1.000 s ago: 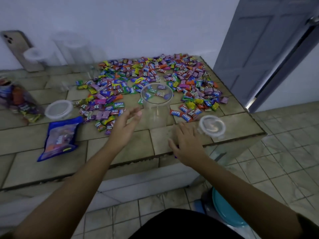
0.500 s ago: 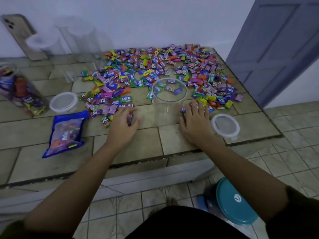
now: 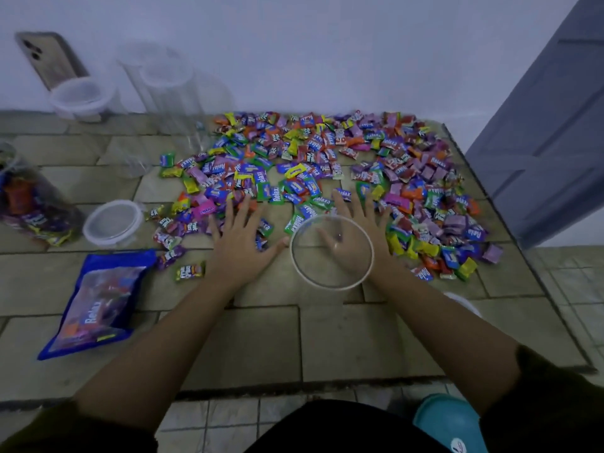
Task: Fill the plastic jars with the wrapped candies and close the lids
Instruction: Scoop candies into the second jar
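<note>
Head view: the clear plastic jar [image 3: 330, 287] stands open near the middle of the surface [image 3: 261, 338], just before the wrapped candies [image 3: 327, 152] spread toward its far right corner. The left hand [image 3: 238, 246] and right hand [image 3: 358, 209] lie flat at the pile's near edge, fingers [image 3: 230, 210] straight and spread, gripping nothing. The right hand shows partly through the jar.

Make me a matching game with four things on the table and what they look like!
Things:
1. phone
2. bag
3. open jar
4. candies

Descriptions:
A. spread out in a colourful heap
B. leaning on the wall
C. blue, lying flat at the left
D. clear, standing upright with no lid on

Pairs: 1-B, 2-C, 3-D, 4-A
</note>
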